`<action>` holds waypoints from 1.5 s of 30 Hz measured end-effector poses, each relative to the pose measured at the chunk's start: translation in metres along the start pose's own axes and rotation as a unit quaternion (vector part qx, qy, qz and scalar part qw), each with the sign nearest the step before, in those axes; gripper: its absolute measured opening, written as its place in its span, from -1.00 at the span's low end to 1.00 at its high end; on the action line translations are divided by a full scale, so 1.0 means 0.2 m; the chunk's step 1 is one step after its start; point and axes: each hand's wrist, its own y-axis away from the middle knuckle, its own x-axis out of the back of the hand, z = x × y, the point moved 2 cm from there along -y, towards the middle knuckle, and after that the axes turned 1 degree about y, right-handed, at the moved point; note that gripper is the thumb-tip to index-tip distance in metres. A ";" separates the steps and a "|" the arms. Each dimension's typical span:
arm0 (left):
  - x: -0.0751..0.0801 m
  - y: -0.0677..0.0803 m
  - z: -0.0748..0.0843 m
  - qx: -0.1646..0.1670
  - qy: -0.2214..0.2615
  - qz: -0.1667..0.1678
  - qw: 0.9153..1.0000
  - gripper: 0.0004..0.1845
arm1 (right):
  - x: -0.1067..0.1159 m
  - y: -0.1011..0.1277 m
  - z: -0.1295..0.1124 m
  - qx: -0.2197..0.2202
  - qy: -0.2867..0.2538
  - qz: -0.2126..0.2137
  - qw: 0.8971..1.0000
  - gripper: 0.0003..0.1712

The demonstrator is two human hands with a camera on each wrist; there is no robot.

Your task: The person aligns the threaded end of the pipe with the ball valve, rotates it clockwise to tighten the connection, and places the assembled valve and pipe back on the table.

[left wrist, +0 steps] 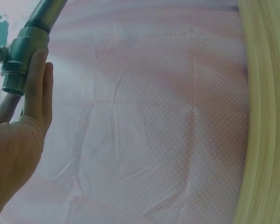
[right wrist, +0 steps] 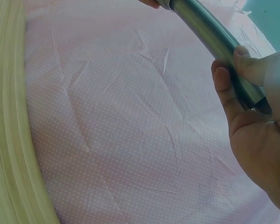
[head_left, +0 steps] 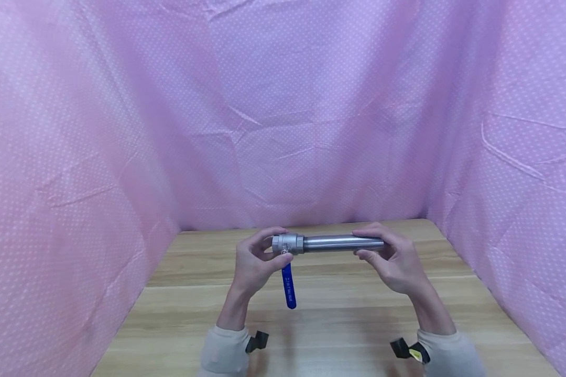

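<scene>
My left hand [head_left: 256,260] grips a metal ball valve [head_left: 287,243] between thumb and fingers. From the valve a blue lever handle [head_left: 289,288] points down toward me. A smooth steel pipe [head_left: 341,243] joins the valve's right end, with threads [left wrist: 38,23] showing at the joint in the left wrist view. Around the pipe's far right end, my right hand [head_left: 396,259] pinches with thumb below and fingers above. Valve and pipe lie level in one line, held up over the table. In the right wrist view the pipe's end [right wrist: 257,100] sits near the palm.
A wood-grain table [head_left: 335,335] spreads under both hands. Pink dotted cloth [head_left: 302,115] hangs as walls at the back and on both sides. Black camera mounts [head_left: 258,341] are strapped at the wrists over light sleeves [head_left: 225,352].
</scene>
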 end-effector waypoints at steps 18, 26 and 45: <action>0.00 0.00 -0.01 -0.039 0.036 -0.038 0.998 -0.34 | 0.02 0.01 0.01 -0.046 -0.007 -0.011 0.999 -0.68; 0.00 0.00 -0.02 -0.042 0.015 -0.020 0.999 -0.38 | 0.01 0.00 0.01 -0.075 -0.013 -0.011 0.997 -0.68; 0.00 0.00 -0.02 -0.028 0.020 -0.031 0.999 -0.35 | 0.02 0.00 0.03 -0.064 -0.041 -0.017 0.997 -0.59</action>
